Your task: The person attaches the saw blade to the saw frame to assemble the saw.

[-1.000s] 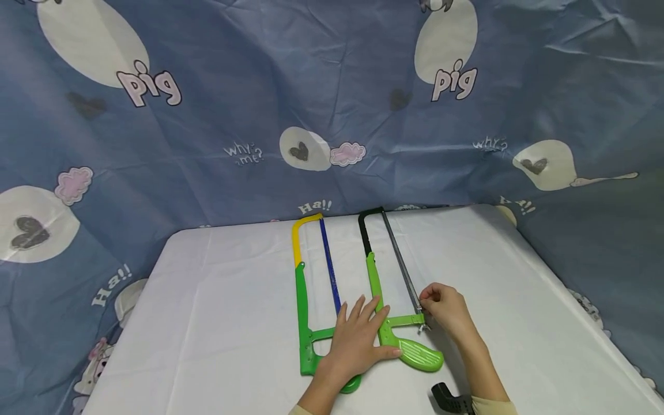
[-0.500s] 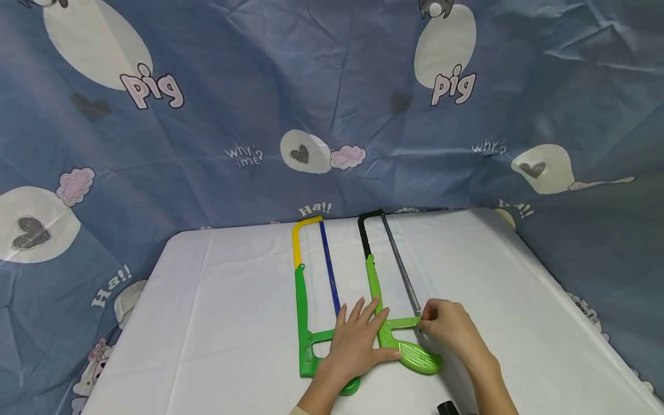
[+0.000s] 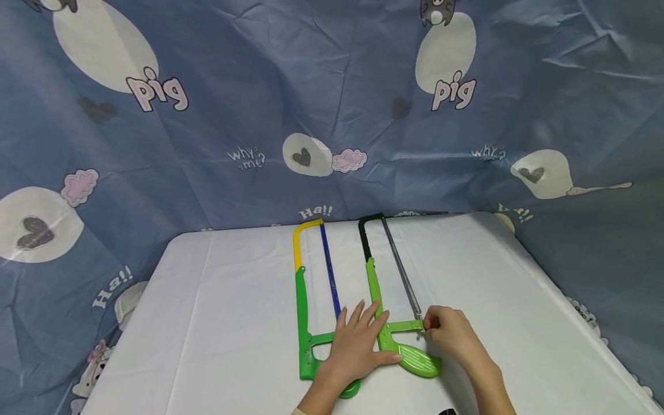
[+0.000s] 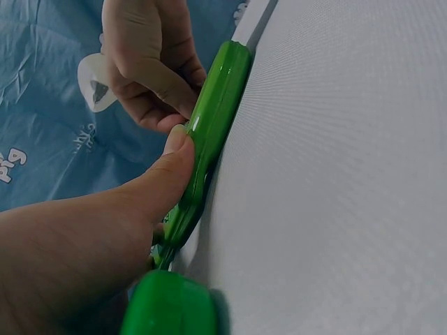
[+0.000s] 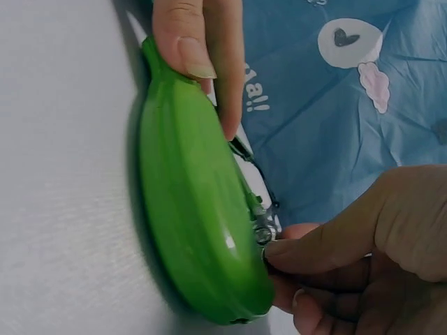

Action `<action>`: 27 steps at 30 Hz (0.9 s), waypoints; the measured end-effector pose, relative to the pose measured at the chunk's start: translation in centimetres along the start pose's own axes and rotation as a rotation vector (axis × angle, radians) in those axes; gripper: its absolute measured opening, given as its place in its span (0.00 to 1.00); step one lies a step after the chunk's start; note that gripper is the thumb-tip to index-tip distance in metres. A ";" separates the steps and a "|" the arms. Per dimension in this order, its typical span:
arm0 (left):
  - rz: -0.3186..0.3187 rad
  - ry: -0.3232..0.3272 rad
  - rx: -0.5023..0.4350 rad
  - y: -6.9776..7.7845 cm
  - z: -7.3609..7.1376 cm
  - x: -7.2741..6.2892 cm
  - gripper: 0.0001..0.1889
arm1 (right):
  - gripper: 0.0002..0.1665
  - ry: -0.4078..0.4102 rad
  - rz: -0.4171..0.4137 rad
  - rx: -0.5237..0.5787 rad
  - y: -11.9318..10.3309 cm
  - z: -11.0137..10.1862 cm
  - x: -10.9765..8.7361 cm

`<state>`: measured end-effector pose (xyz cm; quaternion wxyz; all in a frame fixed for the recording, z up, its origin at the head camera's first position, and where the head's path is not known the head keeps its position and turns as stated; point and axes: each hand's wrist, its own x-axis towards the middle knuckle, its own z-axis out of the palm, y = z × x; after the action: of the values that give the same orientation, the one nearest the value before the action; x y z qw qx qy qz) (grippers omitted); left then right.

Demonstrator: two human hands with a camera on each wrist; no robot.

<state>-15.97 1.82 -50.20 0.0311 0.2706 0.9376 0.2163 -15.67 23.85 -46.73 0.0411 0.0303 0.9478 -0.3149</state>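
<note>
Two hacksaws lie side by side on the white-covered table [image 3: 233, 323]. The right hacksaw [image 3: 372, 282] has a light green and black frame with a grey blade [image 3: 399, 262]. My left hand [image 3: 355, 349] presses on its frame, fingers spread, thumb against the ridged handle [image 3: 421, 362]. The palm covers part of the left hacksaw [image 3: 302, 305], which has a green and yellow frame and a blue blade [image 3: 329, 265]. My right hand [image 3: 452, 333] pinches a small metal wing nut [image 5: 262, 234] at the blade's near end; its fingers partly hide the nut.
A blue cloth [image 3: 321, 86] with printed cartoon figures hangs behind the table's far edge. A small black object [image 3: 447, 411] shows at the bottom edge by the right forearm.
My right hand has come down from beside the blade's end to the wing nut, then shifted slightly right. The left hand and both hacksaws keep their places.
</note>
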 end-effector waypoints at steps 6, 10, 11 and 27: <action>-0.004 -0.002 0.012 -0.1 0.2 0.0 0.45 | 0.13 0.019 0.016 0.003 0.0 0.2 -0.2; -0.001 0.001 0.014 -0.2 0.3 0.2 0.45 | 0.12 0.022 0.025 0.021 0.0 0.3 -0.2; 0.000 -0.001 0.015 -0.2 0.3 0.2 0.45 | 0.11 0.020 0.028 0.026 0.0 0.4 -0.2; 0.005 -0.002 0.017 0.0 0.0 0.0 0.45 | 0.14 0.028 0.042 0.017 0.0 0.9 -0.8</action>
<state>-15.96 1.83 -50.20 0.0290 0.2735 0.9387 0.2081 -14.81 23.25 -47.37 0.0340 0.0549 0.9446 -0.3217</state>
